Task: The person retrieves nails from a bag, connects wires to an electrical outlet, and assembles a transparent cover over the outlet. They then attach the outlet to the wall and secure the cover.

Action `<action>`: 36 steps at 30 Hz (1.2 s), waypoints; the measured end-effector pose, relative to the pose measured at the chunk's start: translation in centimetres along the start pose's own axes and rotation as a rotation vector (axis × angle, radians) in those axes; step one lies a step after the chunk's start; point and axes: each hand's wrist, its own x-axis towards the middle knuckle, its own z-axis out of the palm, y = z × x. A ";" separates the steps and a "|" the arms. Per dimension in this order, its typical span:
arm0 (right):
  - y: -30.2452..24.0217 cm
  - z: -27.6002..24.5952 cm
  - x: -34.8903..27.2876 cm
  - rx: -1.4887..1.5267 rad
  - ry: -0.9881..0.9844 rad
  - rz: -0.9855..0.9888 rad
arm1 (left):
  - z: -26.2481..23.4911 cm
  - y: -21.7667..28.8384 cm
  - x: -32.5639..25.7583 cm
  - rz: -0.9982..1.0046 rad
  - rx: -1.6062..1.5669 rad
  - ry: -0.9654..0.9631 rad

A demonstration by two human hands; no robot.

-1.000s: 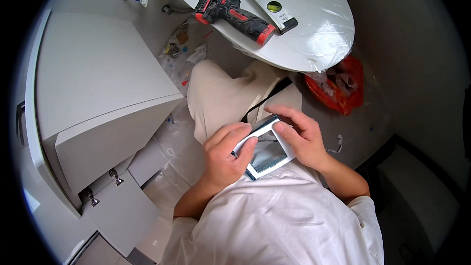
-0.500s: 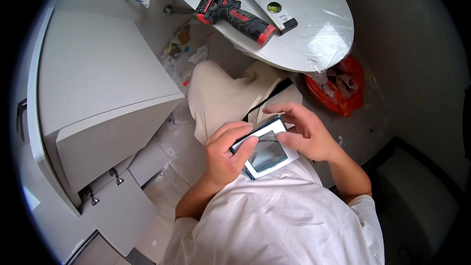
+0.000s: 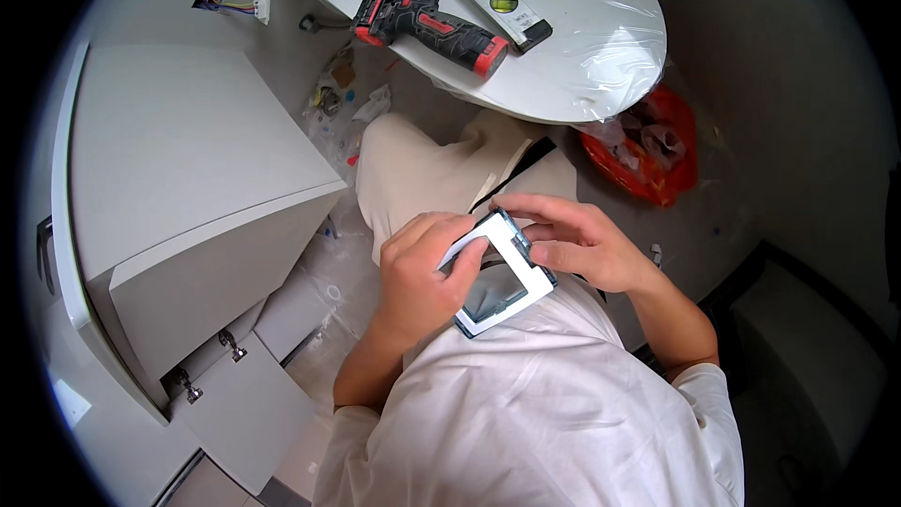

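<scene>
left hand [image 3: 419,268] holds a white frame [image 3: 515,257], right hand [image 3: 601,246] at its edge.

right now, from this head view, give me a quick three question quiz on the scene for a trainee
1. True or false: the black-and-red power tool lies on the white tabletop.
2. Multiple choice: what does the left hand hold? A) the spirit level B) the white frame C) the red bag
3. Count: how many metal hinges show on the cabinet?

Key: 1. True. 2. B. 3. Two.
</scene>
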 end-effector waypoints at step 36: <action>-1.1 2.1 -0.3 -0.726 0.167 -0.378 | 1.1 2.9 -1.1 0.313 0.285 0.275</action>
